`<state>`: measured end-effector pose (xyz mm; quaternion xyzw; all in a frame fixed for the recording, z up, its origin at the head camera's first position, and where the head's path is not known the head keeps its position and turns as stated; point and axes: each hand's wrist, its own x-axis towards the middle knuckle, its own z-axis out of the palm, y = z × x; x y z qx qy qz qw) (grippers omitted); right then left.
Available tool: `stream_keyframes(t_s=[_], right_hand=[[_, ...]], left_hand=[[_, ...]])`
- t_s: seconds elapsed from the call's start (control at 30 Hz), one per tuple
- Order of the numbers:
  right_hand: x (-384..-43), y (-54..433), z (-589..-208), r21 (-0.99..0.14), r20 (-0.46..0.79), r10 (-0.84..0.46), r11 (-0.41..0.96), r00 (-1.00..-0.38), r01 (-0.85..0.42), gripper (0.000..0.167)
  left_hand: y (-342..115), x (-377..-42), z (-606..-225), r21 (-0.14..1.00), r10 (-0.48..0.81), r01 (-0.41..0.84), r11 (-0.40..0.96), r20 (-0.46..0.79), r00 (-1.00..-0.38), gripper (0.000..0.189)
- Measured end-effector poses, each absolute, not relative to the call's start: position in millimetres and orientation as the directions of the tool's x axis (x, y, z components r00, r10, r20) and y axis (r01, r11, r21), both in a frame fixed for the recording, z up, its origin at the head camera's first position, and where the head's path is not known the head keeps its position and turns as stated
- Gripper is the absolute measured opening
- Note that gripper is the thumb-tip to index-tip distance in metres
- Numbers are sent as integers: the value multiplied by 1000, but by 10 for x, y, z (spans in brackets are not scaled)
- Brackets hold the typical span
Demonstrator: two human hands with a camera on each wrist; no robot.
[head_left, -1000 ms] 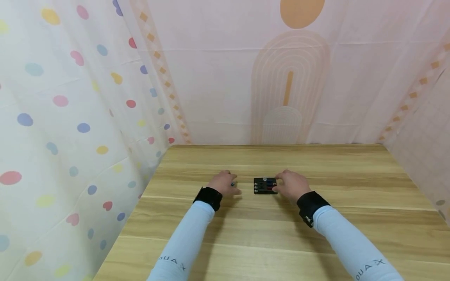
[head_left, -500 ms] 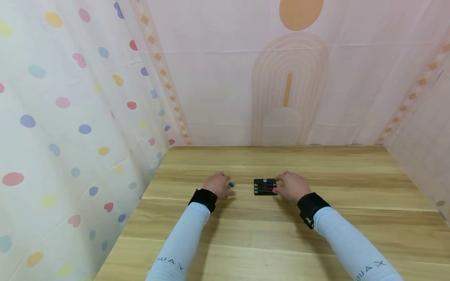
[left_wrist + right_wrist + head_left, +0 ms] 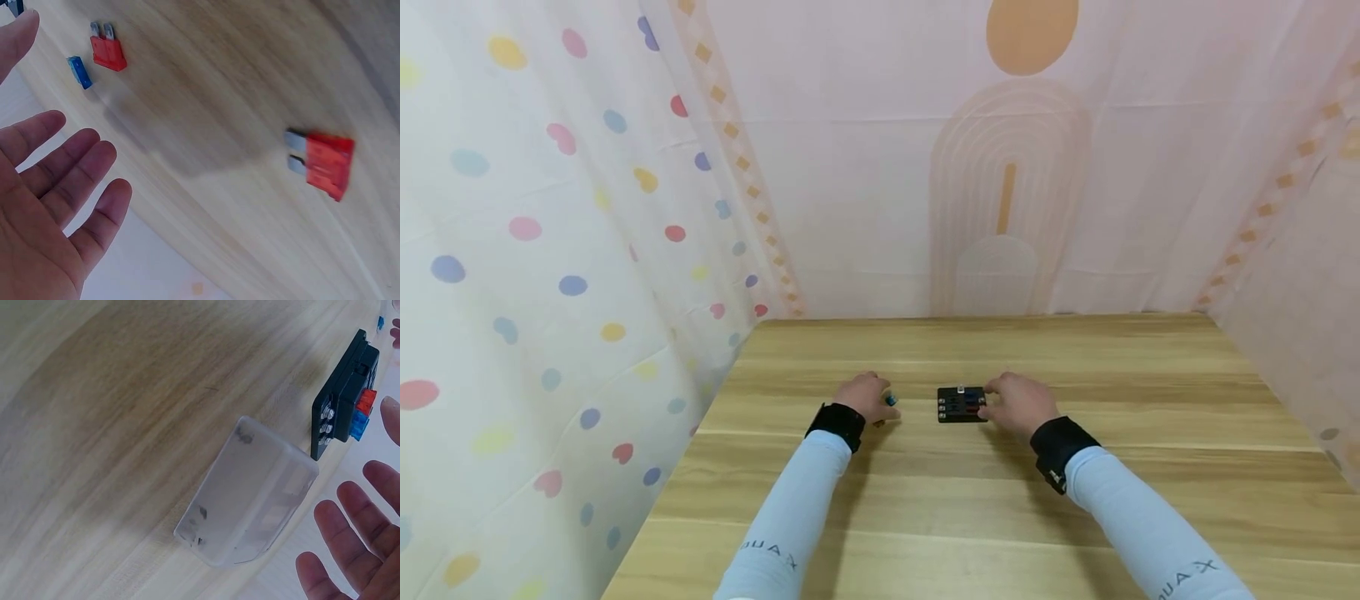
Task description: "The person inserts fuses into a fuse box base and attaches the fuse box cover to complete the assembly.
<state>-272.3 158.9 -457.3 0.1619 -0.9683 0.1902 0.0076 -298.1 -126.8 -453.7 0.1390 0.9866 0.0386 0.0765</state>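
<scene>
My left hand (image 3: 865, 397) hovers over the table with its fingers apart and nothing between them. Close to its fingertips lies a small blue blade fuse (image 3: 79, 72). Two red blade fuses are also in the left wrist view, one red fuse (image 3: 109, 52) beside the blue one and another red fuse (image 3: 329, 164) farther right. At the right end of a black fuse block (image 3: 955, 406) is my right hand (image 3: 1021, 404), fingers loosely extended. Red and blue fuses (image 3: 366, 400) sit in the block. Whether the right fingertips touch the block I cannot tell.
A clear plastic cover (image 3: 247, 494) lies on the wooden table (image 3: 925, 500) beside the fuse block, hidden by the right hand in the head view. Patterned curtains (image 3: 850, 208) hang behind and at the sides of the table.
My left hand has drawn a little to the left, so the blue fuse shows more beside its fingers. The right hand stays by the fuse block. The head view has shifted slightly.
</scene>
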Motion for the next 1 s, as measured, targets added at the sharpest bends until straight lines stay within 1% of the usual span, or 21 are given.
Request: stream_keyframes(t_s=[0.3, 0.57, 0.7, 0.9, 1.0], right_hand=[[-2749, 1587, -4595, -351, 99, -322, 874, -942, -336, 40], [-2751, 1579, -4612, -352, 102, -327, 871, -939, -342, 40], [-2756, 1581, -4607, -349, 96, -325, 874, -941, -338, 40], [-2759, 1574, -4564, -340, 85, -316, 883, -945, -325, 41], [-2758, 1565, -4535, -339, 78, -317, 883, -945, -325, 41]], left_hand=[[-1232, -3048, -4578, 78, 287, 278, 957, -126, -950, 55], [-1190, -3017, -4544, 105, 281, 268, 958, -129, -951, 31], [-1178, -3029, -4558, 98, 266, 255, 962, -124, -956, 24], [-1178, -3086, -4599, 105, 234, 222, 969, -125, -964, 27], [-1183, -3130, -4636, 83, 241, 232, 969, -119, -963, 27]])
